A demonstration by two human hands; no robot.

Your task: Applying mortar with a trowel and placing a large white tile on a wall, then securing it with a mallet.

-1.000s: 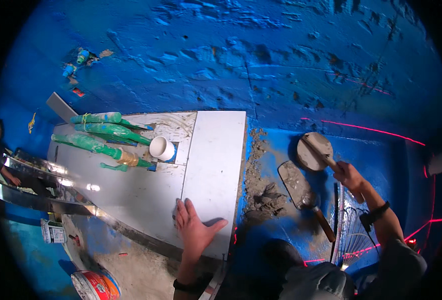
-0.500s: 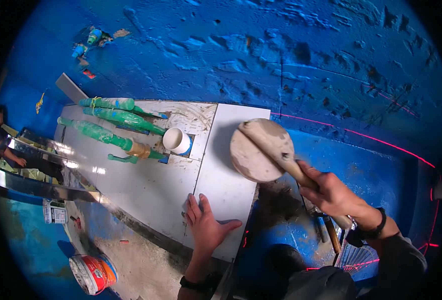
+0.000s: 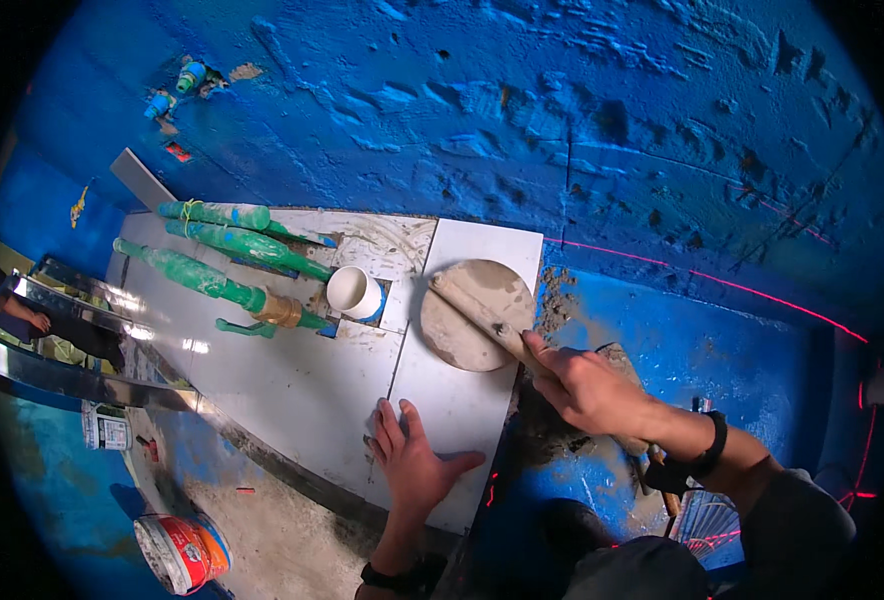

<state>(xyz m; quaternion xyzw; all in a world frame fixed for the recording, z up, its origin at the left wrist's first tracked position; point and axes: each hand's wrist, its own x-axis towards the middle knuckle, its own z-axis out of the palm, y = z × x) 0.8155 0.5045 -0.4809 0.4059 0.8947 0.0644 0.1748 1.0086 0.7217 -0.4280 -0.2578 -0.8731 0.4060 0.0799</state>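
My right hand [image 3: 592, 390] grips the wooden handle of a round tile beater [image 3: 487, 290], a wide, mortar-stained disc. The disc lies over a white tile [image 3: 467, 415] and seems to rest on its surface. My left hand [image 3: 417, 465] is flat with fingers spread, fingertips at the seam between this tile and the neighbouring white tile [image 3: 292, 385]. Nothing is in my left hand. Beyond it, a short white pipe [image 3: 354, 292] stands up through a square cutout in the tiling.
Green pipes [image 3: 212, 282] lie across the tiles at the left. Dark mortar [image 3: 547, 420] and tools lie beside the tile's right edge. A red laser line crosses the blue wall [image 3: 412, 130]. A red-and-white bucket [image 3: 184, 550] stands lower left; another person's hand [image 3: 39, 321] shows far left.
The tile beater and my right hand have moved left and down, bringing the disc from above the tile's right edge onto the tile. My left hand stays in place.
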